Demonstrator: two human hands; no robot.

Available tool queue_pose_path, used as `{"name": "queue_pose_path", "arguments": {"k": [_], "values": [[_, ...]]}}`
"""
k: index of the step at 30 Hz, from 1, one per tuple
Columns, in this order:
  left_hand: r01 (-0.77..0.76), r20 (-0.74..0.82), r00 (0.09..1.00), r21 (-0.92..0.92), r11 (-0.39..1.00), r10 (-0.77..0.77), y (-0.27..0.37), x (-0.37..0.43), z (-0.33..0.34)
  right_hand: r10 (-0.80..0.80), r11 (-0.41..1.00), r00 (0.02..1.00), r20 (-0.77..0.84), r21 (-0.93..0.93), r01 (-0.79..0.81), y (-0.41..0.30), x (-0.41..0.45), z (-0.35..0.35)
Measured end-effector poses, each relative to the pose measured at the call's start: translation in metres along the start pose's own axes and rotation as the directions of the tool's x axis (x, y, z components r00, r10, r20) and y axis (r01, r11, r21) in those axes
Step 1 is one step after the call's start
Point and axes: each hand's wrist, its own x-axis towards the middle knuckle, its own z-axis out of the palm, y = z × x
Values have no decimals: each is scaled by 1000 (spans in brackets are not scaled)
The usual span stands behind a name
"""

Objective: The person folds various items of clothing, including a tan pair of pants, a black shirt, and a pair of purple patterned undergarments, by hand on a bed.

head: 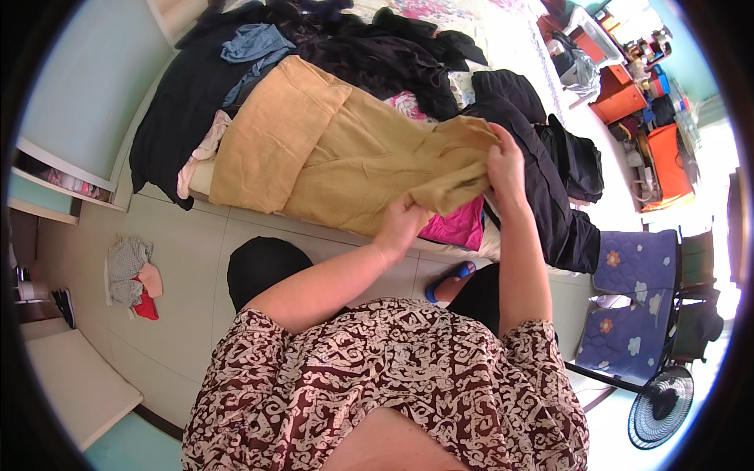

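Note:
A mustard-tan cloth garment (365, 153) lies across the edge of the bed, its left end doubled over in a broad flap. My left hand (402, 226) pinches the near edge of its narrower right end. Higher and further right, my right hand (506, 168) grips the far corner of that end, and the cloth between my hands is raised and bunched. Beneath it shows a bright pink cloth (456, 226) at the bed's edge. Black trousers (530, 165) lie just right of my right hand. Some fingers of both hands are hidden by the fabric.
Dark clothes (377, 62) and a blue denim piece (256, 44) are heaped on the bed. Small clothes (132, 277) lie on the tiled floor at left. A folded blue quilted pad (633, 300) and a fan (661, 407) stand at right. A sliding-door cabinet (88, 88) is at left.

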Motion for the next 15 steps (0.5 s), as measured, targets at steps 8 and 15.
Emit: {"name": "queue_pose_path", "arguments": {"k": [8, 15], "values": [[23, -186, 977, -393, 919, -104, 5, 2, -10, 309, 677, 932, 189, 644, -355, -21, 29, 73], [73, -325, 897, -560, 825, -300, 0, -8, -50, 185, 718, 905, 384, 576, -391, -48, 9, 109]]}}
